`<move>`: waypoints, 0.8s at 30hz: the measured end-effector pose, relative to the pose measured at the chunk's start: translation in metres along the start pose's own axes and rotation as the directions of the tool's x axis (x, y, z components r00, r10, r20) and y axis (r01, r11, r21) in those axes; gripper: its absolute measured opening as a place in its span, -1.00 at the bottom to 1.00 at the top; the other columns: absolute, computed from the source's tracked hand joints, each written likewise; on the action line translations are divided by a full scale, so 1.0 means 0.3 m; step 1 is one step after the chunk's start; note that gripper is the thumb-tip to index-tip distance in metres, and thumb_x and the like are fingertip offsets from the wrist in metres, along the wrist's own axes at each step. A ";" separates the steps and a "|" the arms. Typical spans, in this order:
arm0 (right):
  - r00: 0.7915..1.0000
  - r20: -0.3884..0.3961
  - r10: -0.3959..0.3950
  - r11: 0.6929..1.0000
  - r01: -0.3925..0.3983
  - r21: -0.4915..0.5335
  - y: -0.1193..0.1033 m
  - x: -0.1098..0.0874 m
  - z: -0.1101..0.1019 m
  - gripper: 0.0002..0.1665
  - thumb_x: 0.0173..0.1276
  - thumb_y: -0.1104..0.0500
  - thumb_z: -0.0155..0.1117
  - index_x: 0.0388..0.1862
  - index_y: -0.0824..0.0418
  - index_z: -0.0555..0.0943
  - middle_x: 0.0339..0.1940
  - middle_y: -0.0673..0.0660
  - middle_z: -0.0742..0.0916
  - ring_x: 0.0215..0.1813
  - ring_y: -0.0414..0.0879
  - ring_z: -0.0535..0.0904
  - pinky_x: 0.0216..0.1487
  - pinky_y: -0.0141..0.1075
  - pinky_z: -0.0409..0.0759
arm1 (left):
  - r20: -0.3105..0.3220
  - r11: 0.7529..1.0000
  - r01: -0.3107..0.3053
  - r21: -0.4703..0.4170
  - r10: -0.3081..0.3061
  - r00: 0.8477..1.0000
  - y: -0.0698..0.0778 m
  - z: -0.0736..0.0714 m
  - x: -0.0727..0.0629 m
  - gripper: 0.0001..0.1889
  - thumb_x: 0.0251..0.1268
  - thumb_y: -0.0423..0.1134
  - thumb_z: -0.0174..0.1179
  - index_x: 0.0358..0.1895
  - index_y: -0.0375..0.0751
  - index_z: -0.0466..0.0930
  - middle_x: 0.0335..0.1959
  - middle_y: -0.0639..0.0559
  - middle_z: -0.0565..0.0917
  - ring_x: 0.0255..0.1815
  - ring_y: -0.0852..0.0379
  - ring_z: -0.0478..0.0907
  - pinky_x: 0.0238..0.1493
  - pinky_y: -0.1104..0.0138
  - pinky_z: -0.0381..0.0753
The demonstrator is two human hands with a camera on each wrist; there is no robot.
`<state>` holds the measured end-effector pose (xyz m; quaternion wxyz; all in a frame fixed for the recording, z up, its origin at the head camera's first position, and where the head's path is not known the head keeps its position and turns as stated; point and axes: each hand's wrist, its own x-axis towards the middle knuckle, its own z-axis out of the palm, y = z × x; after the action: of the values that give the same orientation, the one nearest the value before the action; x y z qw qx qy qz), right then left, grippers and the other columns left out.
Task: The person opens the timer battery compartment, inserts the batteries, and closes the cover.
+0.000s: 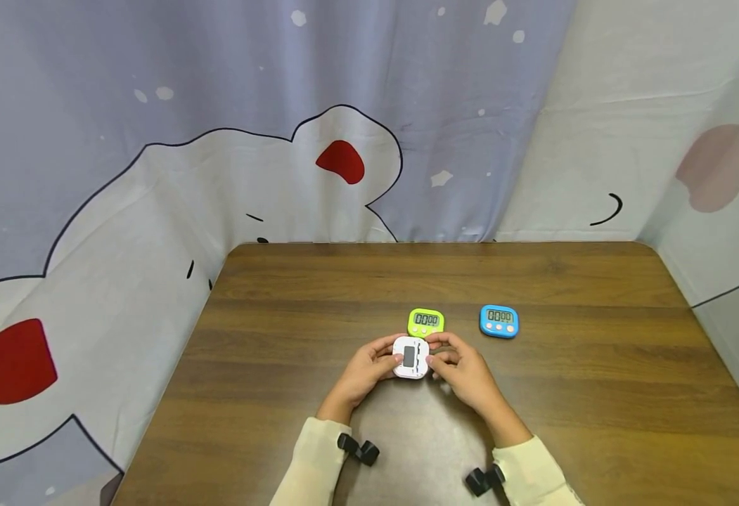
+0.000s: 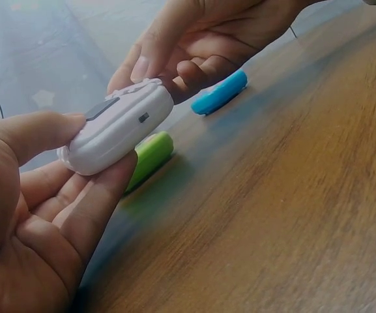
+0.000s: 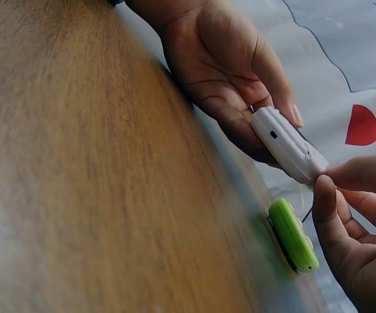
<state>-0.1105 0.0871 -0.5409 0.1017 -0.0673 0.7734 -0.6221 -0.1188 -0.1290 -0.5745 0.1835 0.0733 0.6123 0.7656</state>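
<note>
Both hands hold a white digital timer (image 1: 410,358) above the table, close in front of the green timer. A dark grey rectangle shows in the middle of its upward face, and a small dark slot (image 2: 143,117) is in its side. My left hand (image 1: 365,371) grips the left end, thumb on top near the grey rectangle and fingers underneath. At the opposite end, my right hand (image 1: 464,371) pinches the edge between thumb and fingertips. The green timer (image 1: 425,320) lies just behind the white one, its screen up and lower edge partly covered by it.
A blue timer (image 1: 498,321) lies screen up to the right of the green one. Everything rests on a brown wooden table (image 1: 293,309). Behind and beside the table hangs a printed curtain (image 1: 458,126). A black device (image 1: 358,448) is strapped at each wrist.
</note>
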 end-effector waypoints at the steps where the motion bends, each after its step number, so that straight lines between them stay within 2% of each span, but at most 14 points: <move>1: 1.000 -0.003 0.002 1.000 -0.002 -0.003 0.000 -0.001 0.001 -0.60 0.34 0.37 0.28 0.15 0.30 0.52 -0.07 0.30 0.68 -0.31 0.27 0.63 -0.41 -0.14 0.64 | -0.002 1.000 0.002 0.000 -0.002 1.000 0.000 0.001 0.000 -0.49 0.39 -0.37 0.17 0.35 -0.42 0.32 0.10 -0.26 0.56 0.01 0.05 0.61 0.00 0.24 0.64; 3: 1.000 -0.010 0.006 1.000 -0.007 -0.013 -0.002 -0.002 0.002 -0.61 0.34 0.37 0.28 0.14 0.30 0.52 -0.08 0.30 0.68 -0.33 0.25 0.64 -0.44 -0.18 0.63 | -0.004 1.000 0.005 0.003 -0.005 1.000 0.001 0.002 -0.001 -0.49 0.39 -0.37 0.17 0.35 -0.41 0.33 0.10 -0.26 0.56 0.01 0.04 0.61 0.00 0.23 0.64; 9: 1.000 -0.025 0.009 0.999 -0.010 -0.045 -0.004 -0.002 0.000 -0.65 0.33 0.30 0.33 0.08 0.13 0.56 -0.12 0.17 0.70 -0.45 0.00 0.64 -0.55 -0.24 0.61 | -0.008 1.000 0.008 0.019 -0.008 1.000 0.003 0.002 0.000 -0.50 0.38 -0.36 0.18 0.35 -0.38 0.35 0.12 -0.27 0.55 0.02 0.04 0.61 -0.02 0.24 0.65; 15: 0.999 -0.040 -0.008 0.998 0.006 -0.061 -0.004 0.000 0.001 -0.67 0.31 0.30 0.33 0.04 0.10 0.58 -0.17 0.14 0.70 -0.52 -0.04 0.64 -0.62 -0.22 0.60 | -0.007 1.000 0.016 0.023 -0.015 1.000 0.009 0.002 0.002 -0.49 0.36 -0.35 0.21 0.34 -0.36 0.37 0.12 -0.27 0.55 0.03 0.03 0.60 -0.02 0.25 0.65; 19: 0.999 -0.053 -0.011 0.997 0.007 -0.076 -0.005 0.000 0.006 -0.68 0.29 0.31 0.35 0.01 0.11 0.59 -0.13 0.15 0.67 -0.50 -0.04 0.65 -0.61 -0.20 0.62 | -0.008 0.999 0.020 0.026 -0.020 1.000 0.010 0.002 0.003 -0.48 0.35 -0.34 0.22 0.34 -0.35 0.37 0.11 -0.26 0.55 0.03 0.03 0.60 -0.02 0.25 0.65; 24: 0.998 -0.062 -0.019 0.997 0.014 -0.079 -0.004 0.000 0.013 -0.67 0.27 0.32 0.37 0.00 0.13 0.61 -0.10 0.16 0.65 -0.41 -0.06 0.67 -0.49 -0.28 0.64 | -0.001 0.999 0.019 0.028 -0.019 1.000 0.004 0.000 0.002 -0.49 0.37 -0.35 0.20 0.35 -0.35 0.36 0.11 -0.26 0.55 0.03 0.03 0.60 -0.02 0.26 0.64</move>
<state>-0.1097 0.0831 -0.5406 0.0694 -0.0581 0.7996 -0.5937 -0.1195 -0.1290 -0.5734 0.1893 0.0699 0.6237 0.7551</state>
